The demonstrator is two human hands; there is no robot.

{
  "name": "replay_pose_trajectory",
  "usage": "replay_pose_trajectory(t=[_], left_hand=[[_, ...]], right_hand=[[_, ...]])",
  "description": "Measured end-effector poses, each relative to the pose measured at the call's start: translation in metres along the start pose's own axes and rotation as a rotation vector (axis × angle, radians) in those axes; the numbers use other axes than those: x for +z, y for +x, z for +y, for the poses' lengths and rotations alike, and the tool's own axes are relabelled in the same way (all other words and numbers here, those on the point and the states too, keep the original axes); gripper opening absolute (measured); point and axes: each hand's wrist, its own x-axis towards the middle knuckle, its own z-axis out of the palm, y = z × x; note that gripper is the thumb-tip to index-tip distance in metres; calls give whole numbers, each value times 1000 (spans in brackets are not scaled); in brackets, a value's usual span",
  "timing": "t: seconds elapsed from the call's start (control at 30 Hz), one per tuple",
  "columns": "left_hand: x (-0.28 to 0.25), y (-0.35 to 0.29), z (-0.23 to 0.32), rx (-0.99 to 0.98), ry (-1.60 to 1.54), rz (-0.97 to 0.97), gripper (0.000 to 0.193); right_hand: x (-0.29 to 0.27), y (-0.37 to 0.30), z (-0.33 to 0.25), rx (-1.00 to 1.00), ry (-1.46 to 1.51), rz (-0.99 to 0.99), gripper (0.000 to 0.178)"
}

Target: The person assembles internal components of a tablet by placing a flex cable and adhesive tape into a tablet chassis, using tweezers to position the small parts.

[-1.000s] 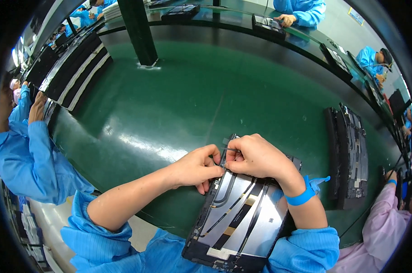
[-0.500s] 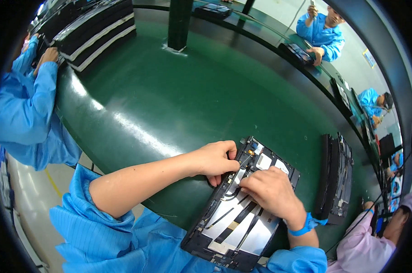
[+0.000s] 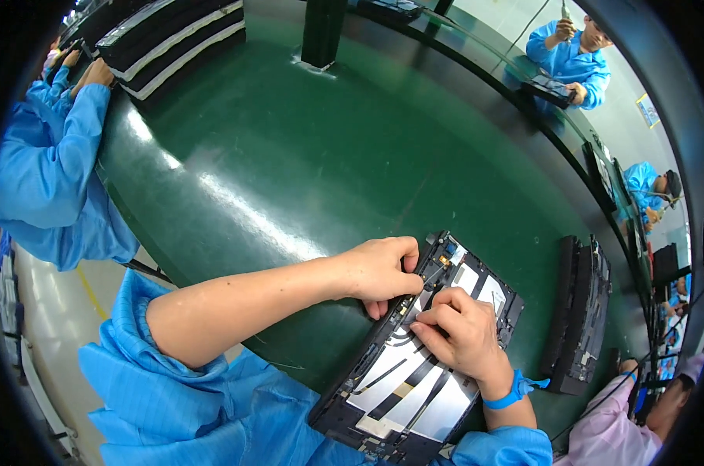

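An opened tablet (image 3: pixel 402 380) lies slanted at the table's near edge, its inside facing up. Silver plates, black ribbon strips and a dark frame show in it. My left hand (image 3: pixel 379 272) is closed around the tablet's upper left edge, thumb and forefinger bent over the rim. Over the middle of the tablet is my right hand (image 3: pixel 462 332), its fingers curled and pinched close to a thin black cable (image 3: pixel 405 335). Whatever sits between those fingertips is hidden. A blue band (image 3: pixel 515 391) circles my right wrist.
Dark device shells (image 3: pixel 577 314) stand stacked to the right on the green table (image 3: pixel 305 163). Black trays with white layers (image 3: pixel 173 46) are piled at the far left. A dark post (image 3: pixel 323 35) rises at the back. Co-workers sit left, right and across.
My right hand's fingers have lifted and curled more, uncovering more of the tablet. My left hand keeps its hold on the edge. The whole view has shifted slightly.
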Motion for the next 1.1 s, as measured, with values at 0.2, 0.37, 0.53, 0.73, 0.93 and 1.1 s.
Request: replay_pose_trajectory(t=[0.2, 0.37, 0.53, 0.73, 0.93, 1.1], left_hand=[[-2, -2, 0, 0, -5, -2, 25], [-1, -1, 0, 8, 0, -7, 24], [-3, -2, -2, 11, -1, -1, 24], [-3, -1, -6, 41, -39, 28, 22], [-3, -2, -1, 34, -17, 9, 23], [-4, -2, -2, 17, -11, -4, 24]], right_hand=[[0, 2, -2, -11, 9, -27, 13], [0, 1, -1, 13, 18, -48, 13], [1, 3, -2, 14, 42, -36, 12], [2, 5, -2, 16, 61, -26, 14], [-1, 5, -3, 17, 56, -35, 14], [-11, 19, -12, 10, -12, -162, 13]])
